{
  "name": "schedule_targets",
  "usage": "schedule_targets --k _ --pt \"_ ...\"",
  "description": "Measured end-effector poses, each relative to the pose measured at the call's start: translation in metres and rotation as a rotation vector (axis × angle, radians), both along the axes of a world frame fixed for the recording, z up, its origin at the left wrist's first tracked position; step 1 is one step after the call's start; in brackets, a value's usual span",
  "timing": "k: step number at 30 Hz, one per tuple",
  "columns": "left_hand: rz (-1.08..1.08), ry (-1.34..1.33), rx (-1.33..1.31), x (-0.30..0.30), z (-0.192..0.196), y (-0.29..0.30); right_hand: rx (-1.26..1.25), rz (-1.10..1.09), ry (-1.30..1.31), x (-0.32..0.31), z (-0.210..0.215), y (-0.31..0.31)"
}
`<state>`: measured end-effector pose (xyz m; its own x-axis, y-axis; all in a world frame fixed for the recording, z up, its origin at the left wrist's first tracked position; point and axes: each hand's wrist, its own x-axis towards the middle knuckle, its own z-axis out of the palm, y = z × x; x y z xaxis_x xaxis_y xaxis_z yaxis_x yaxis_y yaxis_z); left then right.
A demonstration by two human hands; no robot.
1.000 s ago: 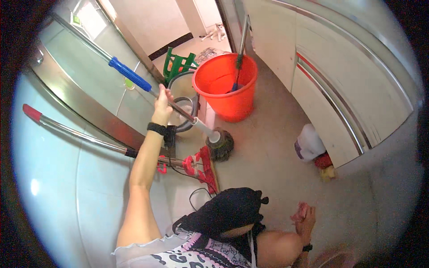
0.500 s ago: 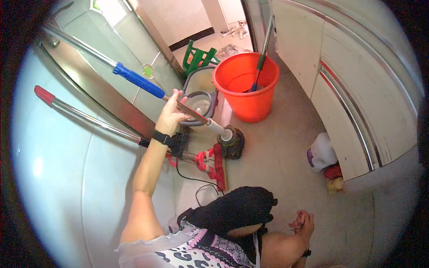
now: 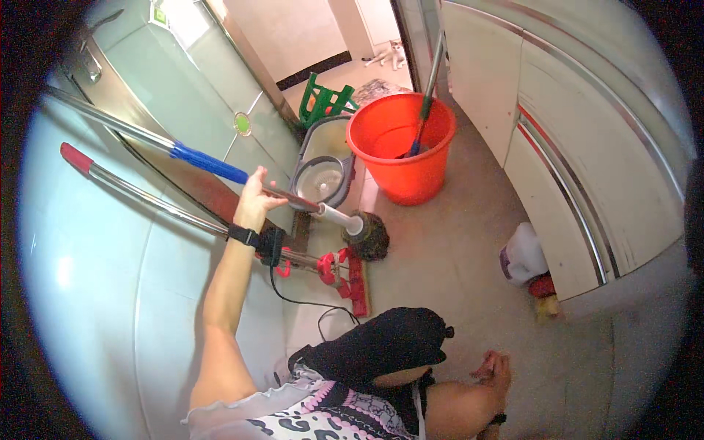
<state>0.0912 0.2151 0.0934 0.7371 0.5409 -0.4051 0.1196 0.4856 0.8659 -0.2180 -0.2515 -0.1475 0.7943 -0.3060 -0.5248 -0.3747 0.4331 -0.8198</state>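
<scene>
My left hand (image 3: pixel 255 199) is at a mop (image 3: pixel 211 163) with a metal pole and a blue grip, its thumb and fingers on either side of the pole just below the grip. The mop's round, dark, shaggy head (image 3: pixel 371 236) is down by the floor, joined to the pole by a white socket. Beside and below it, a second mop with a red head (image 3: pixel 355 282) and a red-tipped pole leans along the tiled wall. Near my bent leg, my right hand (image 3: pixel 496 370) has its fingers curled in; what they may hold is not clear.
An orange bucket (image 3: pixel 400 176) with a mop handle (image 3: pixel 429 95) in it stands ahead. Left of it is a grey mop bucket with a round basket (image 3: pixel 321 180), a green stool (image 3: pixel 323 103) behind. White cabinets (image 3: pixel 565 161) line the right; a white container (image 3: pixel 522 257) sits below. A cat (image 3: pixel 389 56) lies beyond the doorway.
My left hand and the mop have shifted to the left, the mop's dark head moving a short way over the floor with them. My right hand has hardly moved.
</scene>
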Motion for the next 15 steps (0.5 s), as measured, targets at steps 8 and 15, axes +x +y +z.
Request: schedule_targets --k 8,15 --pt "-0.111 0.044 0.073 0.019 -0.078 0.081 -0.178 0.041 -0.059 -0.006 -0.041 -0.006" --pt "0.119 0.184 -0.239 0.013 -0.072 0.045 -0.834 0.456 0.020 -0.031 -0.125 -0.028"
